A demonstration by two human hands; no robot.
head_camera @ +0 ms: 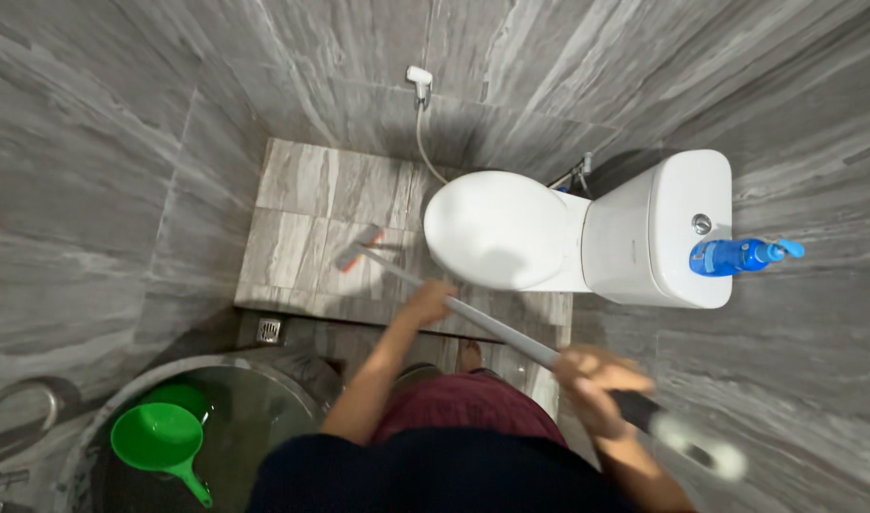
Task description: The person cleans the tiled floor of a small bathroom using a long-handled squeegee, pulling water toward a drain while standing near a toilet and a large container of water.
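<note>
I look straight down in a small grey-tiled toilet room. Both my hands grip a long grey-handled floor brush. My left hand holds the shaft lower down, close to the toilet bowl. My right hand grips the dark upper part of the handle, and is blurred. The brush head, grey with a red edge, rests on the tiled floor left of the white toilet, whose lid is down.
A blue spray bottle lies on the cistern. A hand spray hangs on the back wall. A large water bucket with a green scoop stands at the lower left, beside a floor drain.
</note>
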